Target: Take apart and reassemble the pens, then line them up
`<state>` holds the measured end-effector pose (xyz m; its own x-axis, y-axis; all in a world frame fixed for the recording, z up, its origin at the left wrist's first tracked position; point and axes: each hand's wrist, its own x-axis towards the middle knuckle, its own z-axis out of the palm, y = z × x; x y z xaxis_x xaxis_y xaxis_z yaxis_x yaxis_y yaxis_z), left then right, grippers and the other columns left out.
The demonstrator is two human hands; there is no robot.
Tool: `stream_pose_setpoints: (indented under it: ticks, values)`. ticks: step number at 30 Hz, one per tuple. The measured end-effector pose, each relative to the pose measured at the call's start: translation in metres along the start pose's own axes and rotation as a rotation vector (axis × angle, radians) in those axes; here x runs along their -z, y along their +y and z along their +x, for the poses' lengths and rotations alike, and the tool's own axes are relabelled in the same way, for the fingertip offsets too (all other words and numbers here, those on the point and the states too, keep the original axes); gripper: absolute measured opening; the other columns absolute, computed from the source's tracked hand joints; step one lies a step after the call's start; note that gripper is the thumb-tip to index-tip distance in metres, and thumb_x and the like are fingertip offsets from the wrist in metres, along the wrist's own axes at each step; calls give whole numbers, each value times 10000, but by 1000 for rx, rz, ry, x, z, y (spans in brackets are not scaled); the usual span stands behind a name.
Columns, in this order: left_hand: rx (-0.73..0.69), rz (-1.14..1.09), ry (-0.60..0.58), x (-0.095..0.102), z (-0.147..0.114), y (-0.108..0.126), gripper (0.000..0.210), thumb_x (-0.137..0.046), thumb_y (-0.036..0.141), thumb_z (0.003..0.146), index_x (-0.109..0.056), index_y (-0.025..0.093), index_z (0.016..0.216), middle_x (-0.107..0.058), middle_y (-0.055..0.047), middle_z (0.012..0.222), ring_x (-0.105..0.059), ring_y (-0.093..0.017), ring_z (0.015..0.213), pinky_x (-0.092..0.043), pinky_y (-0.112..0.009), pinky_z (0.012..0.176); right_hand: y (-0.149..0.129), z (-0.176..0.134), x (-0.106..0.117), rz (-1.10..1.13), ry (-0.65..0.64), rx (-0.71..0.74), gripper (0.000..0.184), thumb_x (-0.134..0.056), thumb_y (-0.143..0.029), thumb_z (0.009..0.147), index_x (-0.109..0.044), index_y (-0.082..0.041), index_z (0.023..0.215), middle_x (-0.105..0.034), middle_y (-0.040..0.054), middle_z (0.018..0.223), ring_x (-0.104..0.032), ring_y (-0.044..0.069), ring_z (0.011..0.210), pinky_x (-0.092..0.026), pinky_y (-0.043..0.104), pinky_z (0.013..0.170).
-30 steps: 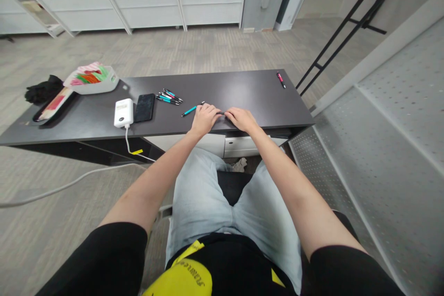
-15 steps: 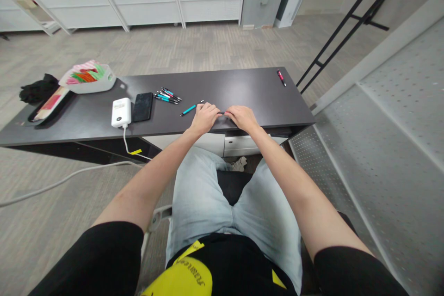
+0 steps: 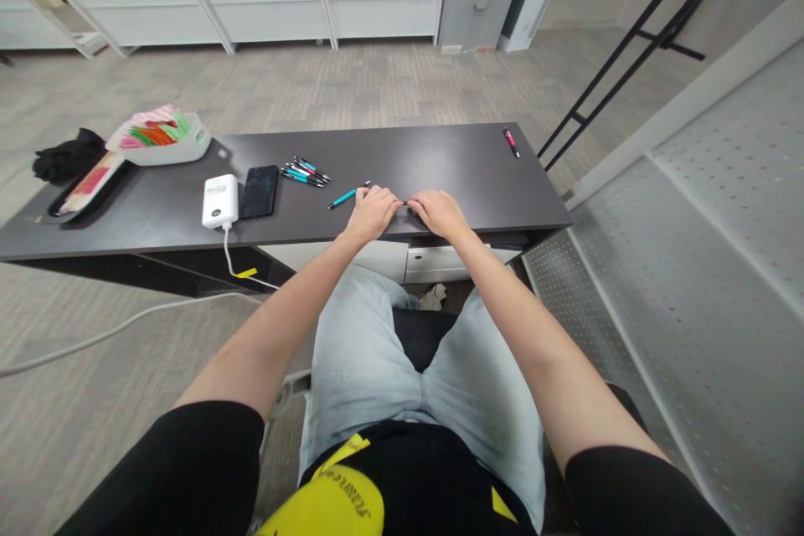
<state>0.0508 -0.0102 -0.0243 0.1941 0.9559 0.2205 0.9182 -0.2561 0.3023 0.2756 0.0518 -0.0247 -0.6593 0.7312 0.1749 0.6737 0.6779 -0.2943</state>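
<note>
Close to the desk's front edge, my left hand [image 3: 373, 211] and my right hand [image 3: 438, 211] face each other with fingertips pinched. Between them shows a short dark stretch of a slim pen [image 3: 404, 203]; the fingers hide the rest of it. Just left of my left hand lies a teal pen [image 3: 345, 197], slanted on the desktop. Farther left is a loose bunch of several teal, dark and red pens [image 3: 305, 172]. One red pen [image 3: 511, 142] rests alone near the far right corner.
On the dark desk [image 3: 402, 159] are a black phone [image 3: 259, 192] and a white power bank [image 3: 219, 202] with a cable hanging over the front edge. A clear plastic bin [image 3: 167, 152], a black tray [image 3: 94, 191] and black cloth [image 3: 68, 157] occupy the left end.
The view has shifted very slightly. Both hands stay at the same spot, and the dark gap between the fingertips looks a little narrower.
</note>
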Motion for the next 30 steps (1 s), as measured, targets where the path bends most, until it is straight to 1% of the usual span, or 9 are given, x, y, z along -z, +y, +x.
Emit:
stream_pose_setpoints:
  ticks: [2, 4, 7, 11, 13, 17, 22, 27, 30]
  values:
    - [4, 3, -1, 0, 0, 0, 338, -471, 340, 1230, -773, 248, 1108, -845, -168, 1336, -673, -396, 1348, -384, -586, 1237, 1, 0, 0, 8, 13, 20, 452, -419, -457, 1267, -822, -260, 1316, -870, 176, 1372, -755, 433, 1309, -547, 594, 1147]
    - [1, 8, 1, 0, 1, -1, 346, -464, 344, 1230, -770, 247, 1099, -844, -170, 1331, -670, -396, 1332, -388, -591, 1229, 2, 0, 0, 42, 34, 31, 411, -453, -446, 1254, -814, -275, 1353, -868, 162, 1395, -758, 423, 1315, -558, 586, 1142]
    - [-3, 20, 10, -1, 1, -2, 358, -454, 354, 1232, -763, 248, 1084, -842, -170, 1328, -667, -396, 1318, -400, -590, 1215, 1, 1, 1, 75, 39, 17, 382, -498, -446, 1237, -808, -276, 1381, -865, 172, 1388, -764, 413, 1296, -572, 562, 1119]
    - [-1, 23, 21, -3, 1, -3, 368, -451, 360, 1235, -759, 242, 1073, -840, -180, 1316, -665, -410, 1320, -411, -600, 1208, 1, 1, 1, 32, 19, -1, 432, -436, -447, 1257, -826, -272, 1316, -858, 170, 1367, -737, 402, 1308, -545, 538, 1131]
    - [0, 29, 22, -3, 1, -2, 369, -450, 353, 1236, -763, 237, 1078, -839, -185, 1312, -670, -418, 1324, -419, -603, 1201, 1, 1, 1, 41, 36, 2, 431, -429, -429, 1257, -818, -262, 1340, -847, 168, 1383, -730, 389, 1315, -540, 518, 1135]
    - [3, 47, 23, -3, 2, -2, 385, -438, 346, 1246, -772, 234, 1092, -843, -183, 1302, -685, -419, 1327, -433, -599, 1196, 3, 1, 0, 109, 50, 15, 373, -515, -409, 1225, -796, -248, 1411, -847, 168, 1396, -749, 382, 1268, -562, 503, 1109]
    - [-8, 59, 26, -4, 2, -3, 394, -431, 361, 1247, -773, 245, 1090, -841, -173, 1298, -676, -408, 1303, -440, -596, 1186, 3, 1, 1, 49, 50, 7, 403, -474, -430, 1248, -839, -281, 1330, -852, 164, 1390, -731, 403, 1312, -540, 534, 1132]
    - [-9, 47, 32, -4, 2, -4, 405, -421, 349, 1251, -769, 253, 1067, -839, -170, 1275, -667, -398, 1275, -447, -597, 1172, 6, 1, -1, 102, 59, 30, 355, -528, -413, 1239, -803, -268, 1412, -842, 153, 1419, -752, 373, 1283, -547, 491, 1104]
    - [-3, 36, 39, -5, 2, -4, 382, -450, 331, 1246, -768, 248, 1051, -836, -170, 1261, -678, -399, 1271, -456, -597, 1172, 7, 2, -4, 95, 58, 14, 375, -506, -445, 1253, -817, -270, 1368, -851, 155, 1377, -753, 378, 1285, -546, 498, 1104]
